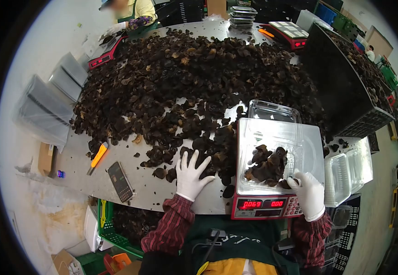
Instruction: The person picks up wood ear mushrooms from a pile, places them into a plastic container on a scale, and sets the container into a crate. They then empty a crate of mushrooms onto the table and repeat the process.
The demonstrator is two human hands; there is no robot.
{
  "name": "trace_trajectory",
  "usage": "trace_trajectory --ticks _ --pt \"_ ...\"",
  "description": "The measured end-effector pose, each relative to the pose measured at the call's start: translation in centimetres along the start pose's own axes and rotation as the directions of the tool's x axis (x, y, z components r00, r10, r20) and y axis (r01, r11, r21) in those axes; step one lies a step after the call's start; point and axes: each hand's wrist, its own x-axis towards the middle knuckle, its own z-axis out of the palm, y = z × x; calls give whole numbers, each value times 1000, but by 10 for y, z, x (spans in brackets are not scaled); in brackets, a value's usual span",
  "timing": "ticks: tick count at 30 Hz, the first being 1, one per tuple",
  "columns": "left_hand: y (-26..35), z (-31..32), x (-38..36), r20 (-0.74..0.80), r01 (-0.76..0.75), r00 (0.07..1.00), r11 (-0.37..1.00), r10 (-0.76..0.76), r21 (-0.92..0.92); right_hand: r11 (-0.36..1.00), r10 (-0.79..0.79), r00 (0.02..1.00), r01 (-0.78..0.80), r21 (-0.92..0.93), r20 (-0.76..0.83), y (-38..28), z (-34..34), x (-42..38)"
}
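Note:
My left hand (191, 176), in a white glove, lies with fingers spread at the near edge of a large heap of dark dried wood ear mushrooms (199, 68), touching some pieces. On the red scale (279, 128) to the right stands a clear plastic tray (295, 156) holding a small pile of wood ear (268, 164). The scale's display (253, 204) reads 0.069. My right hand (310, 195), also gloved, is at the tray's near right corner with fingers bent together. Whatever they grip is hidden. Another clear tray (274, 110) sits behind the scale.
A phone (119, 182) and an orange utility knife (98, 158) lie at left. Clear trays (338, 178) are stacked at right, beside a big black crate (341, 82). Below the table edge is a green crate (103, 224). Across the table, a person (137, 18) works near another scale (105, 57).

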Motion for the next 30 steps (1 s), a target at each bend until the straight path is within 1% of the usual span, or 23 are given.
trace_trajectory --ticks 2,3,4,5,6,8,9,10,12,13,14,16,17,18,20,22,24,26,27,28,29,30 --pt "-8 5 -10 -90 -13 996 1000 13 -2 1000 -16 1000 16 21 6 5 4 0" --pt "-13 4 -11 -86 -3 996 1000 4 9 999 -9 998 11 32 -55 4 5 2" --pt "-17 3 -9 -115 -3 993 1000 1 -14 999 -2 993 7 42 -115 3 7 5" --pt "-20 2 -7 -147 -4 989 999 -2 -39 994 54 988 -39 105 -141 5 12 7" --pt "-26 5 -7 -149 4 989 999 -9 -32 993 47 989 -31 112 -139 3 15 11" --pt "-38 13 -3 -232 -76 972 989 44 -129 995 40 972 -17 101 -231 -1 20 17" --pt "-38 9 0 -273 -93 961 983 47 -161 994 70 978 -52 100 -194 2 22 15" --pt "-40 8 2 -273 -91 961 984 46 -156 993 69 978 -49 105 -194 2 22 14" --pt "-42 8 5 -264 3 955 891 -137 -453 990 96 938 -54 134 -332 1 19 14" --pt "-44 9 9 -292 28 936 868 -197 -496 985 157 924 -121 124 -348 12 24 9" --pt "-45 4 14 -228 82 935 791 -271 -606 985 157 925 -120 126 -347 16 23 7" --pt "-30 -18 29 -245 65 929 773 -278 -631 974 224 920 -203 98 -321 21 22 7" --pt "-15 -35 41 -269 -27 945 779 -184 -626 964 266 927 -249 96 -264 22 24 5" --pt "6 -55 52 -292 -117 952 776 -90 -620 964 263 928 -246 98 -264 21 24 5" --pt "54 -85 69 -235 -223 969 693 80 -685 931 350 925 -325 165 -151 16 23 6" --pt "92 -84 84 -284 -413 911 650 299 -638 936 334 929 -309 167 -157 14 23 7" --pt "121 -76 96 -210 -576 799 616 563 -538 940 324 931 -297 168 -166 18 25 6" --pt "145 -61 101 -16 -622 744 684 668 -382 942 280 947 -239 236 -156 29 29 3" --pt "150 -58 100 24 -624 737 693 676 -361 942 283 946 -242 232 -159 30 26 3" --pt "150 -62 102 20 -629 732 687 681 -364 963 237 953 -204 179 -190 29 24 3" --pt "145 -69 103 -59 -635 728 638 683 -436 977 195 956 -172 123 -219 29 22 3" --pt "140 -76 104 -137 -641 720 575 681 -509 975 211 951 -189 112 -227 29 20 2"
